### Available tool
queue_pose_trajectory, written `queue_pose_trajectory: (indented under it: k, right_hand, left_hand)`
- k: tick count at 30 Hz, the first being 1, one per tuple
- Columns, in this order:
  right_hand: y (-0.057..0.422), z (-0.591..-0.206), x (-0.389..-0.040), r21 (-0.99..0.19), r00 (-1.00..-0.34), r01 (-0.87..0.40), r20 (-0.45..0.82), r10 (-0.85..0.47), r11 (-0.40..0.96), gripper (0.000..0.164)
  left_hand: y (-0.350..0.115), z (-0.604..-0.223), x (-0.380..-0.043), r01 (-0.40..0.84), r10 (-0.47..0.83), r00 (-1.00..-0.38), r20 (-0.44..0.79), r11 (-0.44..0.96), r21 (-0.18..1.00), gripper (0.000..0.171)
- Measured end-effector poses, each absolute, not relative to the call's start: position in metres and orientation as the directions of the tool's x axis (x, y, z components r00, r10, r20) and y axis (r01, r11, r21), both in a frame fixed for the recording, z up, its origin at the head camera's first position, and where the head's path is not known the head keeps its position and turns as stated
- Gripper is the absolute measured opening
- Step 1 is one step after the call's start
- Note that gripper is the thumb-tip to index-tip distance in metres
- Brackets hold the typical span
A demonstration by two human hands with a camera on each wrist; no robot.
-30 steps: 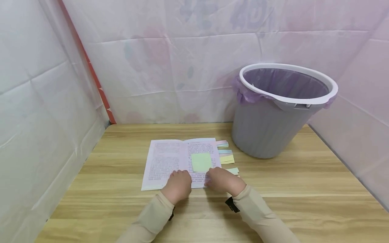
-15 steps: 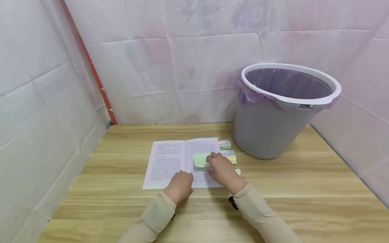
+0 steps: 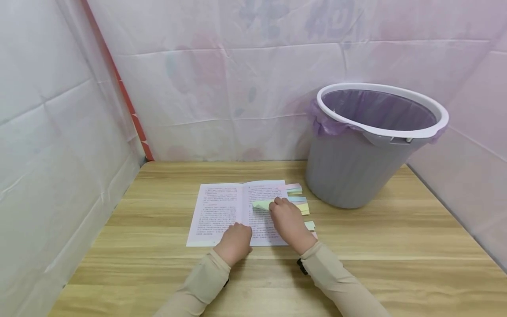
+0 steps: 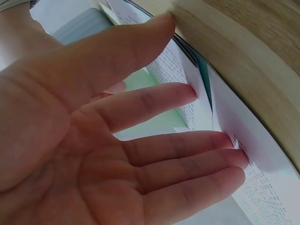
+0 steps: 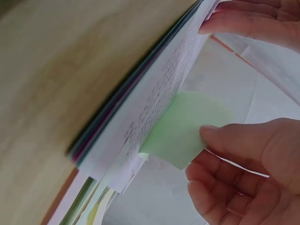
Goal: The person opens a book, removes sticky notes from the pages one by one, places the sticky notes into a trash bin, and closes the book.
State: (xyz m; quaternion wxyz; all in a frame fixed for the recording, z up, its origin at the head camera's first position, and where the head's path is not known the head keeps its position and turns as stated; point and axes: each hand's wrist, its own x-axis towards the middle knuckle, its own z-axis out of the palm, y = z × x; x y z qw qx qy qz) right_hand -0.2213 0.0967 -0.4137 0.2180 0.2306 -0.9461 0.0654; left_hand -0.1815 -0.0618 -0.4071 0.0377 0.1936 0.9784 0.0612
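An open book (image 3: 218,211) with printed pages lies on the wooden table. My left hand (image 3: 235,242) rests at its lower edge near the fold; in the left wrist view its fingers (image 4: 164,101) are straight, with some fingertips touching the page. Over the right page, my right hand (image 3: 288,222) pinches a green sticky note (image 5: 185,124) between thumb and fingers. The note is lifted at an angle, its far edge still against the page in the right wrist view. Coloured tabs (image 3: 298,199) stick out from the book's right side, partly hidden behind my right hand.
A grey waste bin (image 3: 348,167) with a white rim and purple liner stands at the back right of the table (image 3: 388,246). Pale plastic sheeting (image 3: 190,101) hangs behind the table and along both sides.
My right hand has moved up the right page from its lower edge and taken hold of the green sticky note, which lay flat and is now peeled up. My left hand has stayed nearly in place.
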Motion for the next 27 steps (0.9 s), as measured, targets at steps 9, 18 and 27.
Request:
queue_pose_trajectory:
  k: [9, 18, 27]
  right_hand:
    - [0.104, -0.406, -0.226, -0.143, -0.861, -0.378, 0.416, -0.291, 0.915, 0.006]
    - [0.113, -0.399, -0.23, -0.233, -0.86, -0.388, 0.438, -0.26, 0.892, 0.011]
    - [0.115, -0.398, -0.231, -0.281, -0.86, -0.37, 0.463, -0.212, 0.886, 0.008]
  left_hand:
    - [-0.062, -0.407, -0.181, 0.355, 0.367, -0.928, -0.06, 0.923, 0.148, 0.025]
    - [-0.062, -0.406, -0.18, 0.367, 0.377, -0.925, -0.048, 0.918, 0.153, 0.025]
    - [-0.061, -0.403, -0.179, 0.363, 0.375, -0.925, -0.054, 0.919, 0.153, 0.025]
